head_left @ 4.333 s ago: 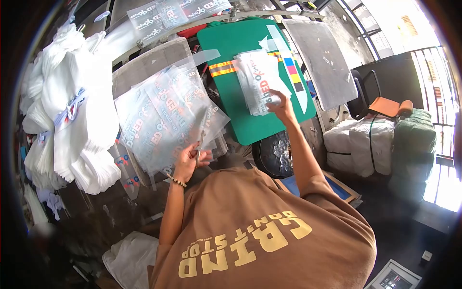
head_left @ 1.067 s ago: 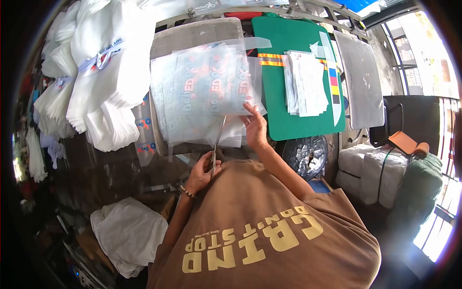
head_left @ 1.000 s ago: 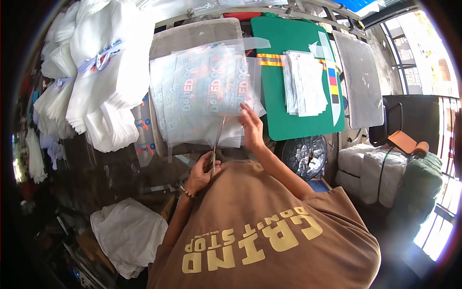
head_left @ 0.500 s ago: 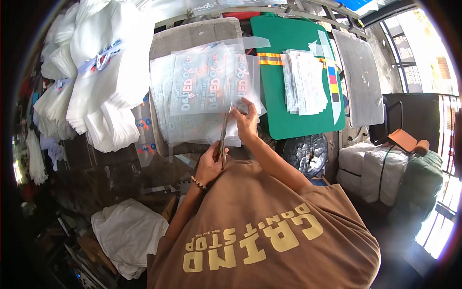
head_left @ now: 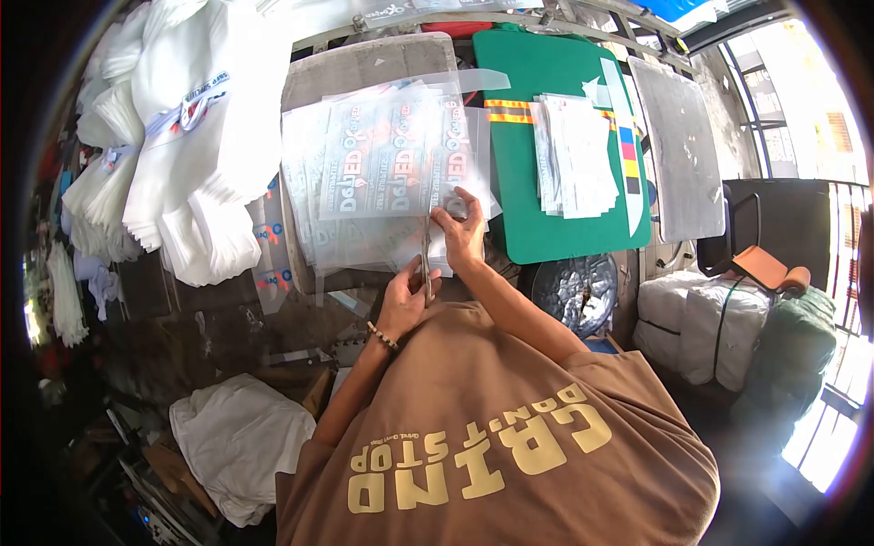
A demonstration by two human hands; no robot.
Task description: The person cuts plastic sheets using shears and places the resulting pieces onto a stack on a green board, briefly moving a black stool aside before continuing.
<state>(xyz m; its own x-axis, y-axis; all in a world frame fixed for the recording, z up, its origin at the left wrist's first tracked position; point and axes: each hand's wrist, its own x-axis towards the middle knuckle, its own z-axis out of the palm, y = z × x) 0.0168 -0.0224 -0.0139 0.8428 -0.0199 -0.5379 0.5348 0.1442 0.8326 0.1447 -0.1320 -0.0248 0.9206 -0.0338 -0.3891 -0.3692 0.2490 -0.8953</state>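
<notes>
A pair of scissors [head_left: 426, 244] points up and away from me, its handles in my left hand [head_left: 405, 296], which wears a beaded bracelet. The blades are at the right part of a clear printed film sheet [head_left: 378, 164] with red and blue-grey lettering. My right hand [head_left: 462, 227] pinches that sheet's near edge beside the blade tips. Under the sheet lies a loose pile of similar printed film [head_left: 305, 196] on a grey board [head_left: 314, 73].
On the right, a green board [head_left: 546, 241] bears a stack of cut film pieces [head_left: 580, 168]. Bundled white plastic material [head_left: 209, 127] hangs at left. A grey panel [head_left: 678, 155], wrapped white bales [head_left: 701, 323] and a white cloth [head_left: 237, 437] are around me.
The scissors stand more upright and look narrower, their blades closer together. My left hand has shifted slightly right and up; the right hand moved slightly left with the sheet.
</notes>
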